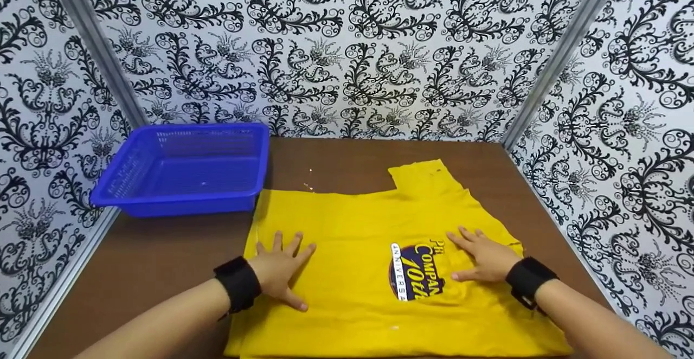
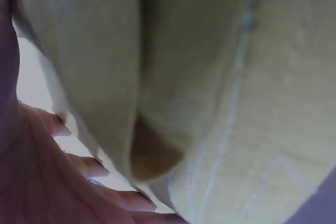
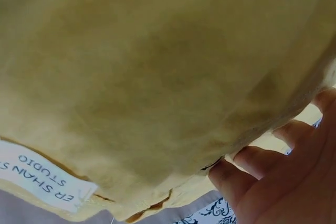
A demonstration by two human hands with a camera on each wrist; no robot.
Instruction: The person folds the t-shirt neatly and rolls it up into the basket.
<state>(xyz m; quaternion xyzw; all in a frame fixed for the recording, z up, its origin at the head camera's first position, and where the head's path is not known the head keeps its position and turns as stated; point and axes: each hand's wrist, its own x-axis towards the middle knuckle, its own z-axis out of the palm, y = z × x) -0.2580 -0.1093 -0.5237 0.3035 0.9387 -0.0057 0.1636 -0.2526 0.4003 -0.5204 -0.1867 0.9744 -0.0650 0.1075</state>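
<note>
A yellow T-shirt (image 1: 347, 229) lies spread on the brown table, its hem side to the left and one sleeve pointing to the back at the right. Dark printed lettering (image 1: 417, 272) shows on it. My left hand (image 1: 283, 269) rests on the cloth near the left edge, fingers spread. On the right, my right hand (image 1: 484, 256) lies with extended fingers beside the print. Yellow fabric (image 2: 236, 77) with pale stitching fills much of the left wrist view. In the right wrist view, a white label (image 3: 47, 179) shows at the fabric's lower left, fingers (image 3: 254, 161) at its edge.
A blue plastic basket (image 1: 190, 204) stands at the back left, close to the shirt's far left corner. Patterned panels (image 1: 347, 50) with black scrolls enclose the brown table (image 1: 162, 256) at the back and sides. Each wrist wears a black band (image 1: 238, 284).
</note>
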